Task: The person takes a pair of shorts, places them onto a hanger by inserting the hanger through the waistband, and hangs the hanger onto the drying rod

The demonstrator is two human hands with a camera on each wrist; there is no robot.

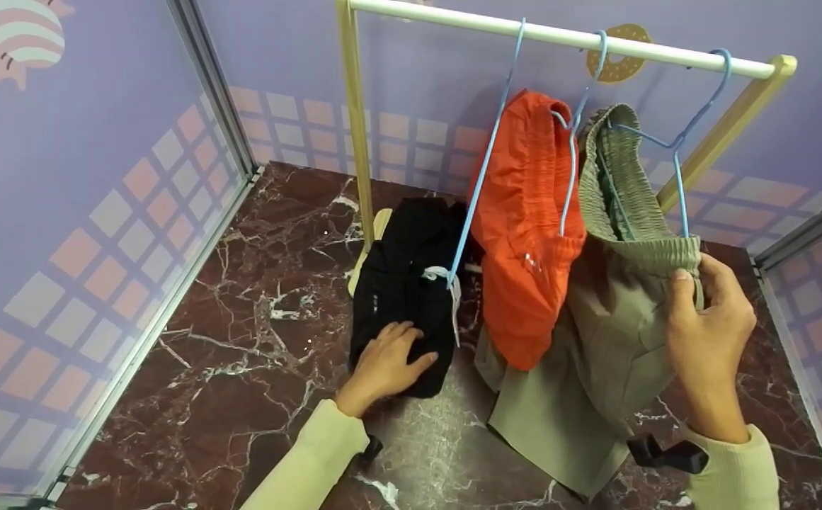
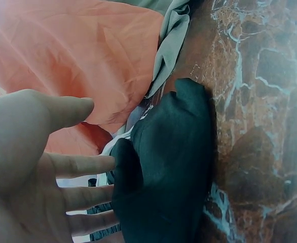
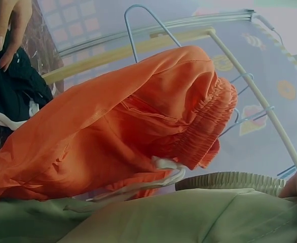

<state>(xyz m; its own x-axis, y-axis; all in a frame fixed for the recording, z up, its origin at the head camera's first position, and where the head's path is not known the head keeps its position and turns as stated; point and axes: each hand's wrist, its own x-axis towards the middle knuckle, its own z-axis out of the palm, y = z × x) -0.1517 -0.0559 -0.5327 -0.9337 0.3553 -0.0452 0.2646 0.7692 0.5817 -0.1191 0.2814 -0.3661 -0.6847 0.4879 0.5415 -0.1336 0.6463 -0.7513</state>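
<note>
My left hand [image 1: 384, 363] rests its fingers on black trousers [image 1: 403, 283], which lie folded on the floor with a white drawstring showing. In the left wrist view its fingers look straight against the black cloth [image 2: 174, 162]. Thumb and fingers of my right hand [image 1: 714, 329] pinch the elastic waistband of khaki trousers [image 1: 616, 312]. These trousers hang on a blue hanger [image 1: 676, 142], their legs reaching down to the floor. Between the two garments hangs an orange pair with an elastic waist [image 1: 524, 198], on another blue hanger [image 1: 580, 106].
A clothes rack with a white rail [image 1: 453, 18] and wooden posts [image 1: 357, 120] stands against a purple patterned wall [image 1: 418, 71]. Another blue hanger [image 1: 485, 163] hangs from the rail at the left, its lower end near the black trousers. The floor [image 1: 241, 340] is dark red marble.
</note>
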